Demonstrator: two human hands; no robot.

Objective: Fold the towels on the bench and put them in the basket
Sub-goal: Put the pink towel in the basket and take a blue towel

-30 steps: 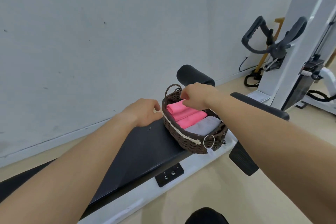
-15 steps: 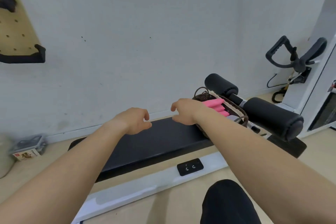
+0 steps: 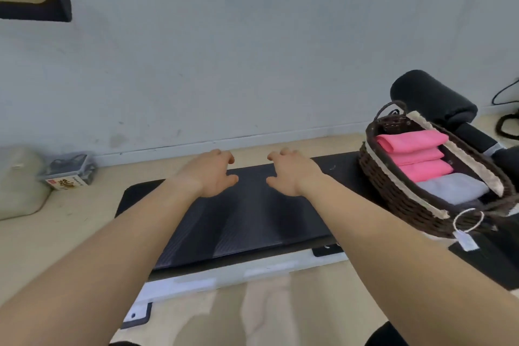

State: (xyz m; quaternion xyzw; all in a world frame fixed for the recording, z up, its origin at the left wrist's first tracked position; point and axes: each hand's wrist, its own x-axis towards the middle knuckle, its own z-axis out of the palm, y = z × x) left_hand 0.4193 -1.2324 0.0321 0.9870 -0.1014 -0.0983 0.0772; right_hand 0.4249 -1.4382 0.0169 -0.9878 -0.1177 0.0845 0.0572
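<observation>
1. Pink towels, three counted, folded and packed side by side in the basket; one grey towel folded at the near end of the same row.
2. Dark wicker for the basket, pale cloth lining along its rim, standing at the right end of the desk; one loop handle at the far end, one pale ring at the near end with a small white tag hanging from it. Writing on the tag too small to make out.
3. Two hands over the bare black pad of the desk, palms down, side by side and apart from each other: left hand with fingers spread and loosely curled, holding nothing; right hand likewise spread wide, holding nothing. Contact with the pad not clear.
4. One black foam roller beyond the basket, partly hidden behind it and cut off at the right edge.
5. One small control panel on the white frame of the desk, half covered by the right forearm; markings unreadable.
6. One clear lidded box on the floor by the wall at left, red-and-white label with dark characters, blurred beyond reading; beside it a pale bag, cut off by the left edge.
7. One black bracket on a wooden pegboard at top left, mostly out of frame.
</observation>
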